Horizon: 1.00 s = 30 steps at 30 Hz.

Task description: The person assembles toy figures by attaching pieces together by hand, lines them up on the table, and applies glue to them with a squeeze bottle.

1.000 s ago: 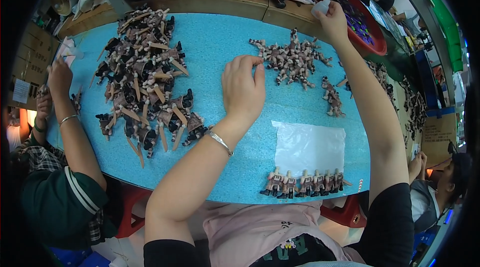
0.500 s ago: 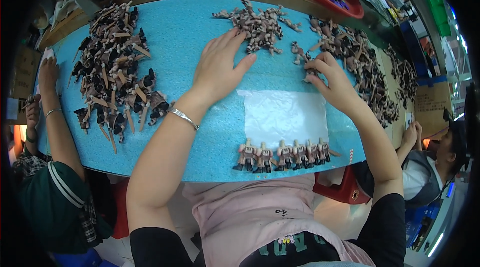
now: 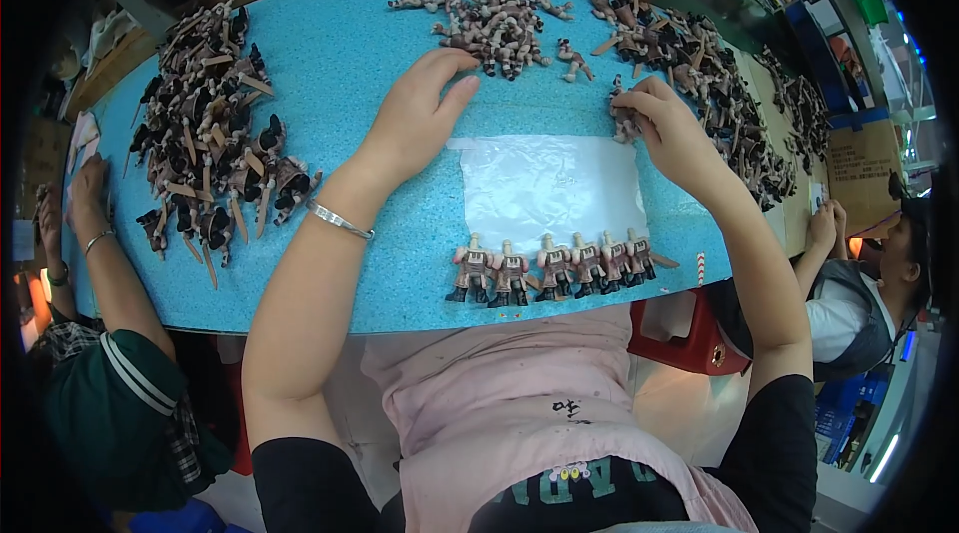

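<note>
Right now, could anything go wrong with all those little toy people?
Maybe! The row of figures is close to the near edge of the blue table, so a bump might knock one off. The small piece pinched in the right hand could slip. The left hand might scatter the pile of parts beside it.

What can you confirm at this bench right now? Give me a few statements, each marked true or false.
1. Six brown-and-black toy figures line the near edge of the speckled blue table. True.
2. The bare right hand has nothing in its grip. False: it holds a small pale-and-brown toy piece.
3. The bare left hand is beside the loose heap of pale, jointed toy pieces. True.
4. The translucent plastic sheet is crumpled under the left hand. False: it lies spread out, just beyond the row.
</note>
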Each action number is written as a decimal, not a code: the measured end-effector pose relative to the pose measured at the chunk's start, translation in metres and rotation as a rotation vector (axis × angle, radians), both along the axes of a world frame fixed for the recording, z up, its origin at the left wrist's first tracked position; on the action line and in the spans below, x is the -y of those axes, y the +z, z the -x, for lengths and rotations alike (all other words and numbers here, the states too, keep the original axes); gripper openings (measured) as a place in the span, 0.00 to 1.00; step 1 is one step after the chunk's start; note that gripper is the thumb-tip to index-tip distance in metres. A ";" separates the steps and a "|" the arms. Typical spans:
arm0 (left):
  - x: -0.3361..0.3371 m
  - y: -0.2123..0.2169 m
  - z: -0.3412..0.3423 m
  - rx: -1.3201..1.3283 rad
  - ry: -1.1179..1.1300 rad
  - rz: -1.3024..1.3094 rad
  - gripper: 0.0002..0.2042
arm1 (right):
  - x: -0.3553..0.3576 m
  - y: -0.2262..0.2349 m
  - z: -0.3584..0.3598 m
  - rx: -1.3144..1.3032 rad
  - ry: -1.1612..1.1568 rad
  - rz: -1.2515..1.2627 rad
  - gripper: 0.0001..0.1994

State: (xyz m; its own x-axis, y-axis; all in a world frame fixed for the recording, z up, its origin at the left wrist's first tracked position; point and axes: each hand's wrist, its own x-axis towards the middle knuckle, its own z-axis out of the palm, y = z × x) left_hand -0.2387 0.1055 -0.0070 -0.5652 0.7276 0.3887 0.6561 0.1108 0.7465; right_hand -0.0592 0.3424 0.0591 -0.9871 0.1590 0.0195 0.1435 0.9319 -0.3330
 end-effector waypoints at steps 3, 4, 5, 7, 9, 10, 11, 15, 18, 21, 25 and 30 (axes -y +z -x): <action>0.001 0.002 0.000 -0.001 -0.010 0.034 0.16 | 0.002 -0.003 -0.001 -0.105 0.146 -0.158 0.16; 0.002 0.003 0.001 0.023 -0.020 0.064 0.16 | 0.001 -0.005 -0.001 -0.175 0.256 -0.251 0.17; 0.002 0.004 0.000 0.021 -0.023 0.064 0.16 | -0.001 -0.006 -0.001 -0.176 0.252 -0.251 0.17; 0.001 0.005 0.000 0.038 -0.019 0.073 0.15 | -0.006 -0.009 0.001 -0.108 0.263 -0.291 0.16; 0.002 0.004 0.000 0.031 -0.023 0.084 0.15 | -0.010 -0.009 0.004 -0.138 0.247 -0.257 0.14; 0.002 0.004 0.001 0.026 -0.022 0.093 0.14 | -0.011 -0.010 0.005 -0.167 0.234 -0.226 0.13; 0.002 0.004 0.001 0.025 -0.026 0.098 0.14 | -0.012 -0.011 0.004 -0.167 0.229 -0.221 0.13; 0.001 0.002 0.002 0.001 -0.023 0.106 0.13 | -0.013 -0.018 0.001 -0.349 0.043 0.204 0.09; 0.001 0.002 0.004 -0.010 -0.026 0.107 0.13 | -0.008 -0.016 -0.007 -0.404 -0.053 0.433 0.07; 0.001 0.001 0.005 -0.023 -0.022 0.112 0.13 | 0.001 -0.016 -0.017 -0.324 -0.100 0.601 0.07; 0.000 0.000 0.005 -0.062 -0.004 0.052 0.12 | 0.037 -0.010 -0.029 -0.151 0.004 0.355 0.06; -0.001 -0.001 0.007 -0.074 -0.016 0.061 0.12 | 0.046 -0.018 -0.027 -0.145 0.082 0.366 0.08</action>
